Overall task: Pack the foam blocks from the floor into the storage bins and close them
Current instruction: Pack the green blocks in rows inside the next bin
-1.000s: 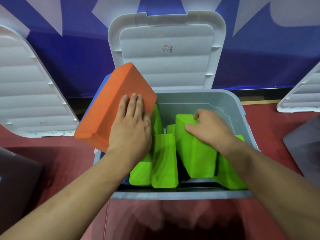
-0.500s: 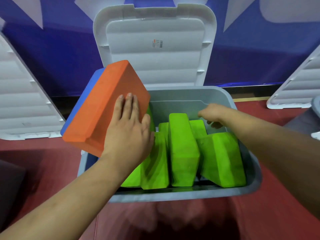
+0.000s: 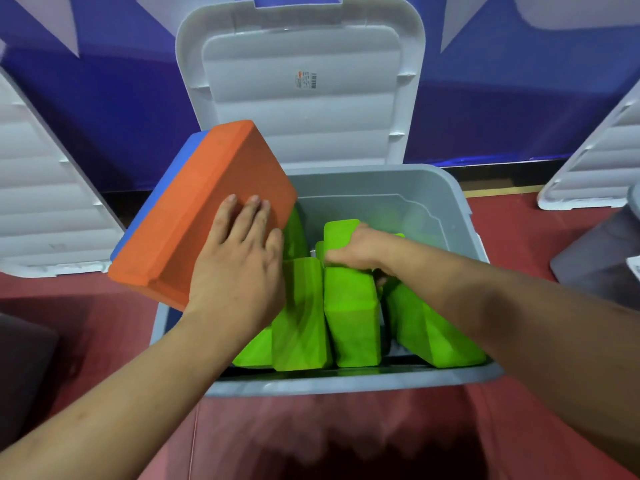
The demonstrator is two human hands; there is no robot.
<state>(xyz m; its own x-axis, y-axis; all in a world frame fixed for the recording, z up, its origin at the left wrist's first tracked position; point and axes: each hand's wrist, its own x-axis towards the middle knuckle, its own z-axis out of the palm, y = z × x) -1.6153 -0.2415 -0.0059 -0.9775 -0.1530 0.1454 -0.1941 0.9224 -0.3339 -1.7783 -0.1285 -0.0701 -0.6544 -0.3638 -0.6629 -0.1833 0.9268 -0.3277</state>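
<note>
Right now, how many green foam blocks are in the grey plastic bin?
5 green foam blocks: the leftmost, the next, the middle one under the right hand, a sliver behind it, the rightmost. More may be hidden.

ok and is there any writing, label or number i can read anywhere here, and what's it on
Sticker with barcode, on the inside of the open lid: printed, but too small and blurred to read.
Orange block, green blocks, bin, blue wall: no text visible.
</note>
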